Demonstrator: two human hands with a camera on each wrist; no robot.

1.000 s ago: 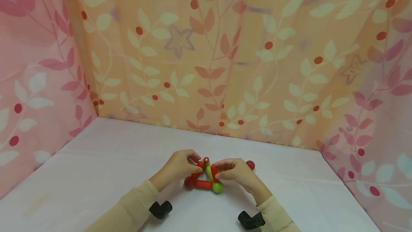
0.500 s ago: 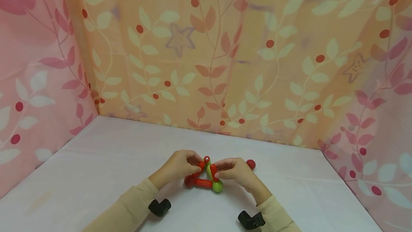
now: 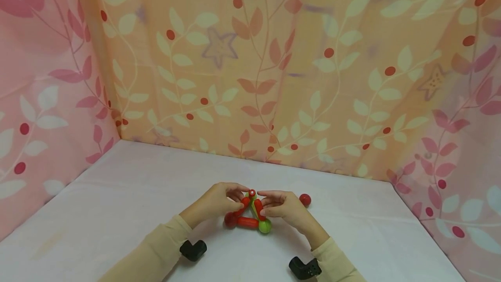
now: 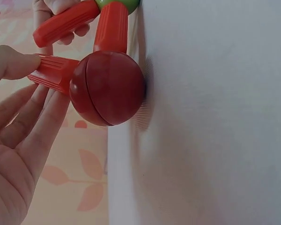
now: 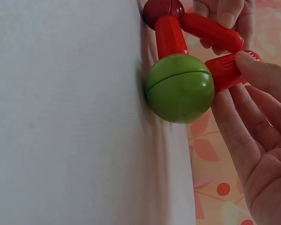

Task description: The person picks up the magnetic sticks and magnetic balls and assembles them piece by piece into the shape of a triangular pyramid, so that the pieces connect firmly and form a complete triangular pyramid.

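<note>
A red ridged rod (image 3: pixel 248 222) on the white table joins a dark red ball (image 3: pixel 230 219) to a green ball (image 3: pixel 265 226). From each ball another red rod slants upward. My left hand (image 3: pixel 221 199) pinches the red rod (image 4: pixel 56 72) on the dark red ball, thumb on one side and fingers behind. The red rod (image 5: pixel 227 70) rising from the green ball (image 5: pixel 180 89) is pinched by my right hand (image 3: pixel 288 208). Just beyond, between the hands, show a red rod end with a hole (image 3: pixel 252 193) and light green parts, partly hidden.
Another red ball (image 3: pixel 305 199) lies on the table (image 3: pixel 156 177) just beyond the right hand. Patterned curtains (image 3: pixel 254 77) close off the back and both sides. Black wrist devices (image 3: pixel 193 250) hang below both sleeves.
My right hand's forefinger has straightened and reaches toward the far rod end. My left fingers have also stretched a little farther, baring more of the left rod. The balls stay in place.
</note>
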